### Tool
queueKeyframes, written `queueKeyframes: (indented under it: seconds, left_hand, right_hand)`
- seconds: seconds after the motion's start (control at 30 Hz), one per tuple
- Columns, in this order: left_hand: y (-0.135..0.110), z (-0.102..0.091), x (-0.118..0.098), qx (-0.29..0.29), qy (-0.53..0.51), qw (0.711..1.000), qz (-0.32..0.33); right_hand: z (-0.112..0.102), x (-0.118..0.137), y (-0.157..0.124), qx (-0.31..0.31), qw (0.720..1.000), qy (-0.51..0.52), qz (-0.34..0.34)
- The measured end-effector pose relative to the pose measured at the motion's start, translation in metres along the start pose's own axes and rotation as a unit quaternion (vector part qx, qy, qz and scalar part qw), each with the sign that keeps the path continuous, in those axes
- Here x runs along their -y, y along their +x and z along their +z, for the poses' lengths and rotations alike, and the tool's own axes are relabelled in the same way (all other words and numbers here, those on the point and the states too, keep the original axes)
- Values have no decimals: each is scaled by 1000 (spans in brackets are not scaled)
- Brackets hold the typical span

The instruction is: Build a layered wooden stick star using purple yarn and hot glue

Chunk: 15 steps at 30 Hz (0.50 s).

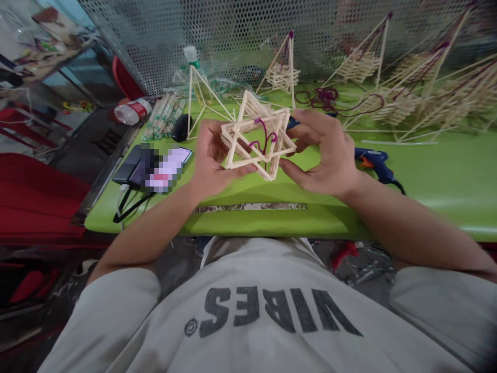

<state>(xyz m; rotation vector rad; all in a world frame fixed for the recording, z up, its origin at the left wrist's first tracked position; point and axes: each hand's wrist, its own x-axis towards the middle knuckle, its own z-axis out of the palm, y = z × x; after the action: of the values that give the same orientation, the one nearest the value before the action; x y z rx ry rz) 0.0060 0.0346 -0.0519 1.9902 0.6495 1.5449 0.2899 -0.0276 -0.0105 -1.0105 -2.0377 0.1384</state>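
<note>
A star-shaped frame of stacked pale wooden sticks is held up over the green table, with purple string looped inside it. My left hand grips its left side, thumb along the lower edge and fingers behind. Around its right points curves my right hand, fingertips and thumb against the sticks; the contact behind is partly hidden. Just behind the star stands a bare pyramid frame of thin sticks. To the right of my right hand lies a blue glue gun.
Several stick pyramids with hanging stars, one a finished-looking pyramid, line the back by a perforated metal panel. Purple string lies tangled there. At left are a phone, a black mouse, packed sticks and a plastic bottle.
</note>
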Motion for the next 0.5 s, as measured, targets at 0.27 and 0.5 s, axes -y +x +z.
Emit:
queueKeyframes:
  seconds: [0.27,0.5]
  left_hand:
    - [6,4,12,-68,-192,966,-157]
    - [6,14,-2,-30,-270,937,-221]
  right_hand:
    - [29,-11,10,-113,946,301,52]
    - [56,5,14,117,841,496,182]
